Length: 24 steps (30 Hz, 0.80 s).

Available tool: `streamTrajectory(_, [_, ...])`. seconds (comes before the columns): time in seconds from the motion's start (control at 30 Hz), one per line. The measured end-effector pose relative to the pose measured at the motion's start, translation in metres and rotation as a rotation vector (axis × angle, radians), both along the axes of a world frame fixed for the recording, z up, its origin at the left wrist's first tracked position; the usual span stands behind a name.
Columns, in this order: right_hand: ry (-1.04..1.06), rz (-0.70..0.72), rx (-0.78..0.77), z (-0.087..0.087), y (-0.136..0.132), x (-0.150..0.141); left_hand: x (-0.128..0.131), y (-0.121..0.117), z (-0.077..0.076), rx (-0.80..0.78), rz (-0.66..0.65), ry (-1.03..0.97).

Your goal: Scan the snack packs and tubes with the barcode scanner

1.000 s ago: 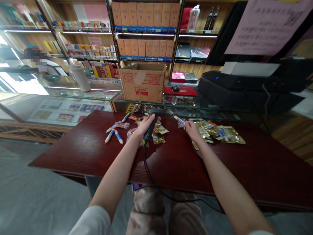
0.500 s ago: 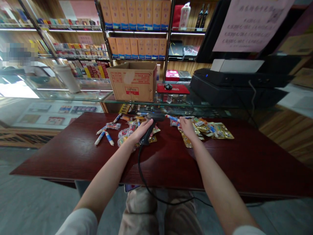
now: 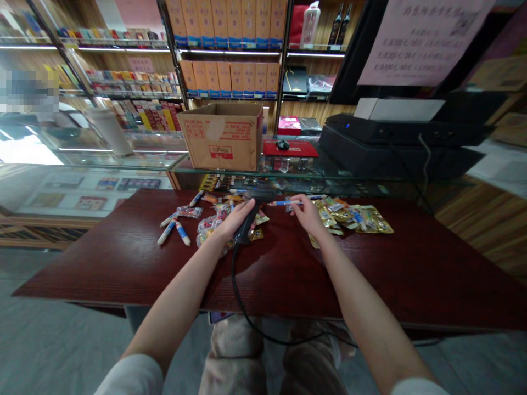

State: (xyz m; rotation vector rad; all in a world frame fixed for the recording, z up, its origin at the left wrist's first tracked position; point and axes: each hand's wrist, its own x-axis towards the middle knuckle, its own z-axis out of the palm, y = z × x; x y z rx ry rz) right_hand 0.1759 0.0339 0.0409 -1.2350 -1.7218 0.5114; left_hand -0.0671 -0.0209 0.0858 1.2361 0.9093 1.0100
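Observation:
My left hand [image 3: 235,219] grips the handle of a black barcode scanner [image 3: 252,211] whose cable [image 3: 236,296] runs down off the dark red table [image 3: 123,263]. Its head points to the right. My right hand [image 3: 304,215] pinches a white and blue pen-like tube [image 3: 284,203] and holds it just in front of the scanner head. Gold snack packets [image 3: 362,218] lie in a heap to the right of that hand. More tubes [image 3: 175,229] and clear packets [image 3: 208,225] lie to the left of the scanner.
A glass counter [image 3: 123,159] runs behind the table, with a cardboard box [image 3: 224,137] and a black cash register [image 3: 395,142] on it. Stocked shelves [image 3: 230,49] fill the back wall. Another person stands at the far left.
My right hand has lifted a tube out of the packets and brought it left, toward the scanner head. The left hand keeps hold of the scanner.

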Motion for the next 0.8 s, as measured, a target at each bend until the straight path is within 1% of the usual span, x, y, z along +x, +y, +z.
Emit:
streamTrajectory(0.2, [0.055, 0.000, 0.050, 0.003, -0.003, -0.003, 0.001, -0.002, 0.002, -0.012, -0.002, 0.003])
streamTrajectory(0.33, [0.073, -0.017, 0.060, 0.006, -0.006, -0.006, 0.002, -0.003, 0.000, -0.025, -0.004, 0.003])
streamTrajectory(0.47, [0.033, -0.044, 0.079, 0.008, -0.009, -0.006, 0.002, -0.001, -0.005, -0.020, -0.021, 0.044])
streamTrajectory(0.6, [-0.042, -0.090, 0.105, 0.009, -0.009, -0.008, 0.002, 0.000, -0.008, 0.027, -0.057, 0.057])
streamTrajectory(0.73, [-0.112, -0.084, 0.106, 0.009, -0.008, -0.010, 0.003, -0.002, -0.007, 0.048, -0.112, 0.052])
streamTrajectory(0.8, [-0.140, -0.091, 0.110, 0.007, -0.006, -0.008, 0.002, -0.002, -0.005, 0.032, -0.108, 0.033])
